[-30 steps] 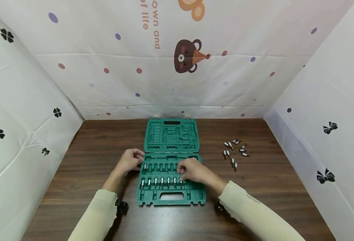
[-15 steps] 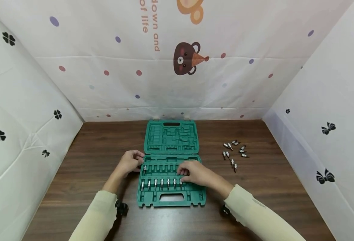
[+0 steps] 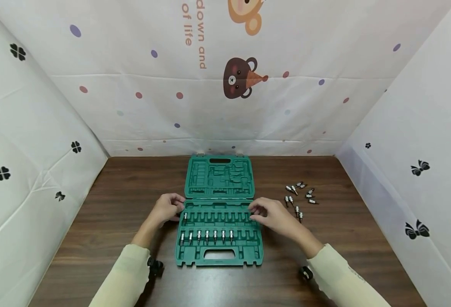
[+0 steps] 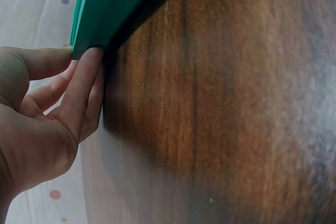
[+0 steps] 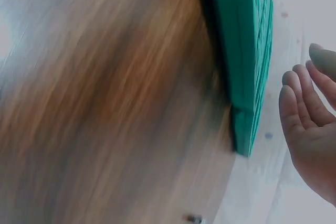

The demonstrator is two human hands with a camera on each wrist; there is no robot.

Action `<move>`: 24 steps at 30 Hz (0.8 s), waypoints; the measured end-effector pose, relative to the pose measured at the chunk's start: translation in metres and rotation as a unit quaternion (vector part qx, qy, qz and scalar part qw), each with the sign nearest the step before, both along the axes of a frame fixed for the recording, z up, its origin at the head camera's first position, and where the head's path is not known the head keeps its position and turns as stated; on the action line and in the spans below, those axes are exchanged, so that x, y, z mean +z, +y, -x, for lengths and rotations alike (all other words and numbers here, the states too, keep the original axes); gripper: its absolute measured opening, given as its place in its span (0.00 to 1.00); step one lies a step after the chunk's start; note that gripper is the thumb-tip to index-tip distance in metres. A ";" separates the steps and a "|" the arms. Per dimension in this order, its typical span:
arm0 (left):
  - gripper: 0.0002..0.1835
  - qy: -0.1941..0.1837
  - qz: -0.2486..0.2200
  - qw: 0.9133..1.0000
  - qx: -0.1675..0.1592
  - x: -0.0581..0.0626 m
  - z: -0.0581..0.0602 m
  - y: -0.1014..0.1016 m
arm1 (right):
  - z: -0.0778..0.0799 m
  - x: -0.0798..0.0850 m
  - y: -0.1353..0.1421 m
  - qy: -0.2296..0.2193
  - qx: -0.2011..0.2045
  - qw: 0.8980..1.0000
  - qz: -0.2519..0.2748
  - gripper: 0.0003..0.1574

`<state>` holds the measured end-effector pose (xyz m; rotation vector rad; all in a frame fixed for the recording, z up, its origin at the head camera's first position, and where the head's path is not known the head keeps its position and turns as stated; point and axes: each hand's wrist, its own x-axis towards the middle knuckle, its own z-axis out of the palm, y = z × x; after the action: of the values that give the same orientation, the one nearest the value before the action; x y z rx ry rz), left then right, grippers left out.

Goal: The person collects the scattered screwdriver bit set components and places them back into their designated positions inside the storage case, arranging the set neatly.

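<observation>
A green socket-bit case (image 3: 248, 252) lies unfolded on the table, its moulded lid (image 3: 219, 175) toward the wall. Several silver-and-dark bit sockets (image 3: 215, 237) fill the left part of the front row of slots. A single bit socket (image 3: 185, 218) sits at the left end of the row behind. My left hand (image 3: 167, 209) pinches the case's left edge between thumb and fingers, as the left wrist view (image 4: 58, 95) also shows. Above the case's right edge hovers my right hand (image 3: 274, 215), fingers loosely bent and holding nothing; the right wrist view shows these fingers (image 5: 304, 98) apart from the case.
Several loose bit sockets (image 3: 291, 200) are scattered on the wooden table (image 3: 141, 170) to the right of the case. White patterned sheets (image 3: 133, 115) stand behind the table and along both sides. Dark cameras (image 3: 156, 266) are strapped at both wrists.
My right hand has left the last bit socket in the front row and moved right to the case's edge. That bit socket stays in its slot. My left hand keeps its place.
</observation>
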<state>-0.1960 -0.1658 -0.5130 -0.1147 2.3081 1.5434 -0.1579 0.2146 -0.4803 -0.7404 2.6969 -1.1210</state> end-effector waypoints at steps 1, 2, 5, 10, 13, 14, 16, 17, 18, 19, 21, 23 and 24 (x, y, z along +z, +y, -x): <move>0.11 0.000 0.000 1.000 -0.001 0.000 0.000 0.000 | 0.001 -0.001 0.004 0.003 -0.008 1.000 -0.003 0.15; 0.11 0.000 0.000 1.000 -0.001 0.000 0.000 -0.001 | 0.001 -0.002 0.007 0.006 -0.016 1.000 -0.004 0.15; 0.11 0.000 0.000 1.000 -0.002 0.000 0.000 -0.001 | 0.003 -0.004 0.017 0.002 -0.036 0.999 -0.003 0.16; 0.11 0.001 0.002 1.000 -0.004 0.001 -0.001 -0.001 | 0.007 -0.008 0.038 0.013 -0.059 0.998 0.000 0.16; 0.11 0.002 0.002 1.000 -0.004 0.002 -0.002 -0.001 | 0.008 -0.007 0.050 0.022 -0.083 0.996 -0.007 0.16; 0.11 0.001 0.002 1.000 -0.004 0.001 -0.002 -0.001 | 0.008 -0.006 0.054 0.022 -0.092 0.995 -0.011 0.17; 0.11 0.001 0.003 1.000 -0.002 0.001 -0.002 -0.001 | 0.008 -0.005 0.060 0.020 -0.109 0.994 -0.019 0.17; 0.11 0.001 0.004 1.000 -0.001 0.001 -0.002 -0.001 | 0.007 -0.005 0.063 0.018 -0.120 0.992 -0.024 0.18; 0.11 0.000 0.004 1.000 0.000 0.001 -0.002 -0.001 | 0.007 -0.006 0.066 0.017 -0.130 0.991 -0.029 0.18; 0.11 -0.001 0.004 1.000 0.002 0.001 -0.002 -0.001 | 0.006 -0.007 0.069 0.015 -0.138 0.990 -0.033 0.19; 0.11 -0.002 0.004 1.000 0.000 0.001 -0.002 0.000 | 0.005 -0.009 0.074 0.018 -0.152 0.987 -0.045 0.20; 0.11 -0.001 0.003 1.000 0.000 0.001 -0.002 0.000 | 0.003 -0.012 0.079 0.026 -0.162 0.984 -0.064 0.21; 0.11 -0.002 0.002 1.000 -0.001 0.001 -0.001 0.000 | 0.003 -0.013 0.082 0.030 -0.166 0.983 -0.072 0.21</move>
<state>-0.1946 -0.1653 -0.5116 -0.1172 2.3086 1.5360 -0.1608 0.2967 -0.4934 -0.3136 2.9905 -0.9605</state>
